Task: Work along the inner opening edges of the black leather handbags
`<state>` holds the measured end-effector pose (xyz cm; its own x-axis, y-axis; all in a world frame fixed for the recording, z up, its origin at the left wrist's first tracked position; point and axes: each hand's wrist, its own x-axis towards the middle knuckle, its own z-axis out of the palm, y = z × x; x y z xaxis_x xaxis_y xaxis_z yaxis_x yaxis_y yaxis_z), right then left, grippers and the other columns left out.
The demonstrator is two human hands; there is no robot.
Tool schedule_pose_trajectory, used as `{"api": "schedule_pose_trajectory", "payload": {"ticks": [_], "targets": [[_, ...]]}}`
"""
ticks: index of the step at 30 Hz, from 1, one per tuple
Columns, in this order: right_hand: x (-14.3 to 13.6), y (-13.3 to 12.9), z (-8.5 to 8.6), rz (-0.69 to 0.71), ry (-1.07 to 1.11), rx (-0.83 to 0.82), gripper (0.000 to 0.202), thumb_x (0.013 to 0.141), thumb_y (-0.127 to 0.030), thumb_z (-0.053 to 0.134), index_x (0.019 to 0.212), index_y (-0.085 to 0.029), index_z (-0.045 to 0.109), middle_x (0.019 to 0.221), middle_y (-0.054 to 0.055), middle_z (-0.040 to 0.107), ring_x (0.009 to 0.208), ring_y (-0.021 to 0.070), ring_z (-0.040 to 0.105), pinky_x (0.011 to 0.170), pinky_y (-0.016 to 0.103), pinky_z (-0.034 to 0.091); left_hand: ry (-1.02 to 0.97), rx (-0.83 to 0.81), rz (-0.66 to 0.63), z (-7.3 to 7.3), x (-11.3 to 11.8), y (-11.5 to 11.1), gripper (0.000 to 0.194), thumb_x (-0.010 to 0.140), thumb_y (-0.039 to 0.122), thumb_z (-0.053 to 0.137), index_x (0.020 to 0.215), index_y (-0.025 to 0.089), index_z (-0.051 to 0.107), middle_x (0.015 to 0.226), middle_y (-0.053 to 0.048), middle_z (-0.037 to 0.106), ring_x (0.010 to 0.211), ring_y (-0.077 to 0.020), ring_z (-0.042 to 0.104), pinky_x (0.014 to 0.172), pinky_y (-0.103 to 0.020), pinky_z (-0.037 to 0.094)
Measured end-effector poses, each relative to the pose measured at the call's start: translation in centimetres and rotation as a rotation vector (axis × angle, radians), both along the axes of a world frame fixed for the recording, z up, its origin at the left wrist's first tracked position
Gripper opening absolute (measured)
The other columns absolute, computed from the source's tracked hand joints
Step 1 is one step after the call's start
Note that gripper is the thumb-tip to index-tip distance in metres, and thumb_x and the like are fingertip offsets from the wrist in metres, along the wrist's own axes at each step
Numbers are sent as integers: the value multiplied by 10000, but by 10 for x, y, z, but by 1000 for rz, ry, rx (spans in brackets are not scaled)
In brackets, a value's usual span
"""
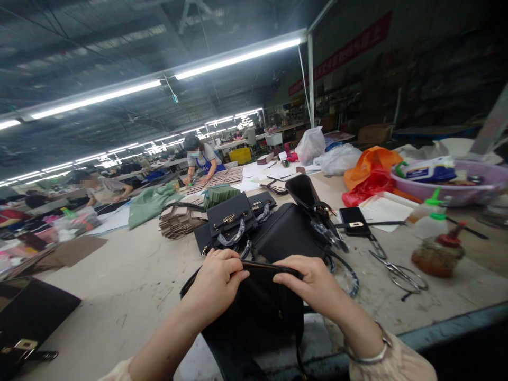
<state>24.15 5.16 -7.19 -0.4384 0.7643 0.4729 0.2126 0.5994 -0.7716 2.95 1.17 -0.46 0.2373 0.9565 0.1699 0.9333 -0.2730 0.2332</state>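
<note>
A black handbag (262,304) stands at the table's near edge in front of me, its top rim toward my hands. My left hand (222,275) pinches the rim on the left, thumb on the near side and fingers over the edge. On the right, my right hand (307,278) grips the same rim in the same way. A thin brown strip shows along the rim between the two hands. Just beyond lie more black handbags (232,217), some with handles wrapped in clear plastic. The bag's lower part runs into shadow.
Scissors (399,272), squeeze bottles (431,225), a stained glue pot (438,254) and a phone (354,219) lie to the right. Behind them stands a purple basin (448,188). Stacked brown pieces (180,221) lie beyond the bags. Another black bag (35,312) is at left. Co-workers sit farther back.
</note>
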Motion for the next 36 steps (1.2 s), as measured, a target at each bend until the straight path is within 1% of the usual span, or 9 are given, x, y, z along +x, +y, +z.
{"api": "schedule_pose_trajectory", "payload": {"ticks": [5,11,19,29,36], "targets": [[-2,-1,0,-47,-11,49,114,824,-253,623,883,-249,720,845,-1,724,771,154,651,697,241,483,17,8,10,-1,1,1,194,829,234,545,677,200,660,914,-33,651,886,-199,573,923,-403,397],[-2,0,-1,-107,-39,53,103,825,-263,619,851,-244,717,817,-3,717,751,157,645,670,246,468,31,1,16,0,2,4,202,841,246,535,681,203,650,904,-32,646,874,-197,571,898,-387,408],[-3,-1,-1,-104,-44,78,131,850,-280,585,843,-238,709,782,2,701,724,152,627,650,250,444,48,-8,22,1,4,3,206,851,234,521,687,198,642,876,-28,638,876,-199,563,907,-399,387],[-5,-3,0,-94,-33,79,145,858,-255,567,813,-210,697,740,6,670,691,137,600,633,244,418,62,-6,19,-4,2,5,212,859,252,514,708,194,651,885,-33,640,888,-201,563,907,-394,380],[-6,-4,3,-73,-46,95,171,874,-228,538,787,-198,682,718,5,645,692,133,583,637,241,400,74,5,13,-3,2,4,219,864,254,514,702,196,649,857,-24,646,866,-194,563,912,-394,360]]}}
